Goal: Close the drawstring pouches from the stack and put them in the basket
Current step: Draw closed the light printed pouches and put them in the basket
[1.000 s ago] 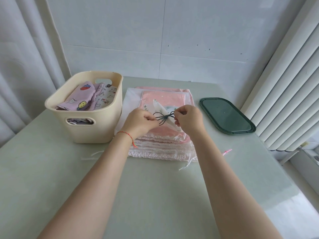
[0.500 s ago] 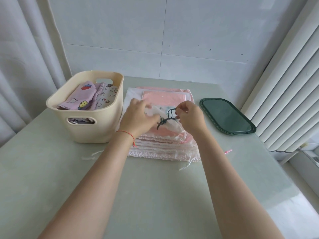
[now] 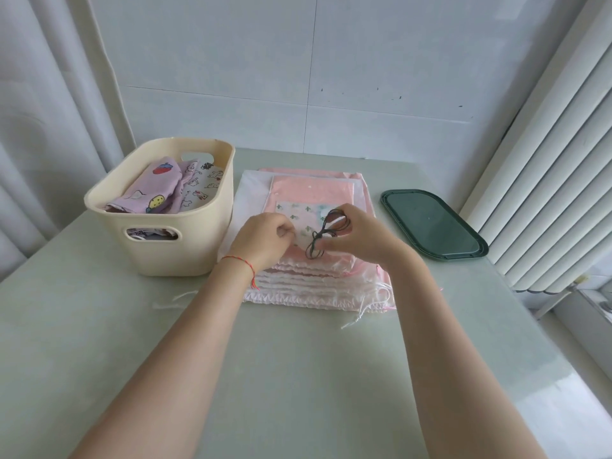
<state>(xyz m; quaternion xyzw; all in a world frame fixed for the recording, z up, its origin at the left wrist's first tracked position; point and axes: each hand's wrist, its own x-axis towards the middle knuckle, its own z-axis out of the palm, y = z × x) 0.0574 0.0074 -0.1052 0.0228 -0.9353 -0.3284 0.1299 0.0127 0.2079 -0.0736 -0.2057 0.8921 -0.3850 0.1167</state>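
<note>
Two hands work over the stack (image 3: 318,279), and the small cactus-print pouch (image 3: 303,220) between them looks different from a second ago: then it was bunched and lifted with the dark cord (image 3: 323,235) stretched between both fists, and half a second ago it was a crumpled wad under the left hand. Now it lies spread flatter on top of the pink pile. The cord has gathered toward the right hand (image 3: 361,236), whose fingers pinch its loops at the pouch's right edge, the tail hanging below. The left hand (image 3: 265,240) is curled at the pouch's left edge; it seems to nip the fabric there, though its fingertips are hidden, so I cannot be sure. Judging from this, the cinch is unfinished, or the pouch is being smoothed before the cord is drawn again; it is not ready for the basket (image 3: 159,210), which stands just left of the stack with closed pouches inside. The pouch sits directly between the hands, touching both, resting on the stack.
</note>
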